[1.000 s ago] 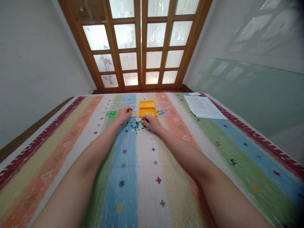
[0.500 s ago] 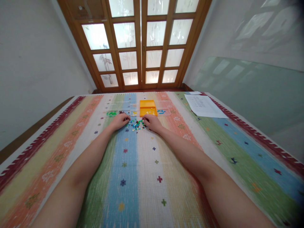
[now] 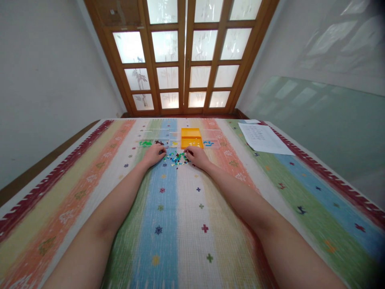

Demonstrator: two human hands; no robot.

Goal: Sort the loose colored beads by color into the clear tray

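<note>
The left hand (image 3: 154, 154) and right hand (image 3: 197, 157) flank the pile (image 3: 177, 158), fingers curled at its edges. Whether they pinch any piece, I cannot tell. A tray (image 3: 191, 134) lies just beyond.

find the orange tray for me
Head view: the orange tray sits far centre on the striped cloth, just beyond the right hand and the scattered coloured pieces.

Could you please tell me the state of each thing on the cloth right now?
loose pieces: one scattered, mixed-colour heap
left hand: palm down, fingertips at the heap
right hand: palm down, fingertips at the heap
orange tray: open, few pale pieces inside
paper sheet: lying flat
doors: shut
</note>
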